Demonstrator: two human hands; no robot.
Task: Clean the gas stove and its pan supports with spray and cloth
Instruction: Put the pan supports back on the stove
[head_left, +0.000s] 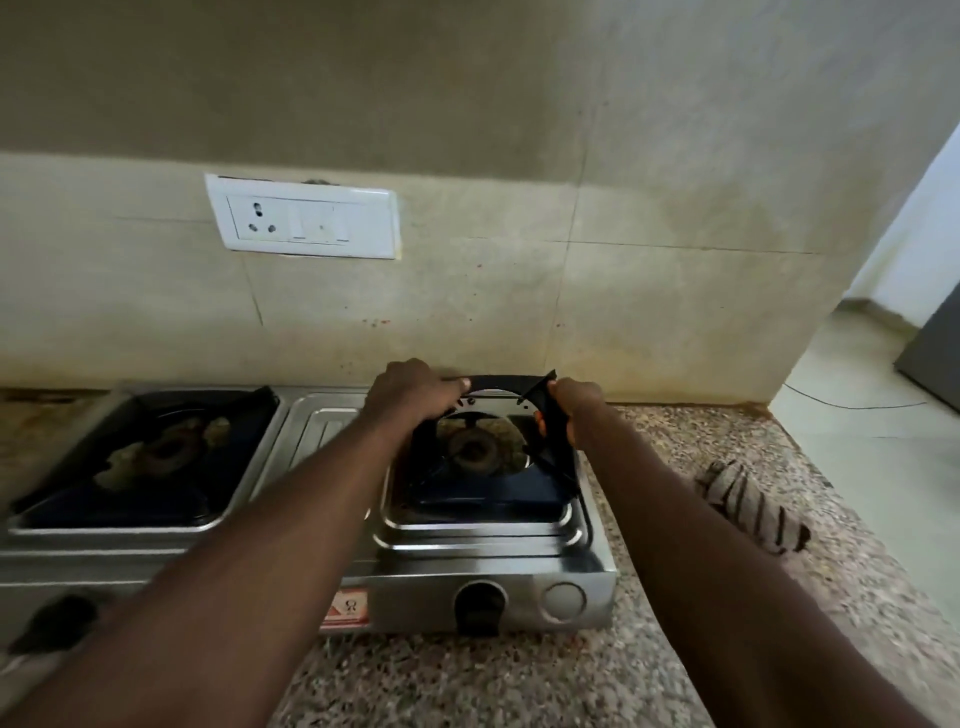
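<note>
L hand (410, 389) & R hand (574, 410), apart, each gripped the R pan support (493, 380) at the stove's (415, 582) back, its R side seemingly lifted. Risk: frame, likely greasy, could've slipped & dropped onto burner (472, 449), denting steel. Cloth (748, 506) lay right of stove.

A beige tiled wall (649, 260) fills the upper view, dotted low down with small reddish specks (374, 322). On its left side is a white switch plate (304, 217) with a three-pin socket. Below runs a speckled granite countertop (467, 675). At far right, a thin dark wire (852, 404) lies across pale floor (857, 441) near a grey object (935, 358).
</note>
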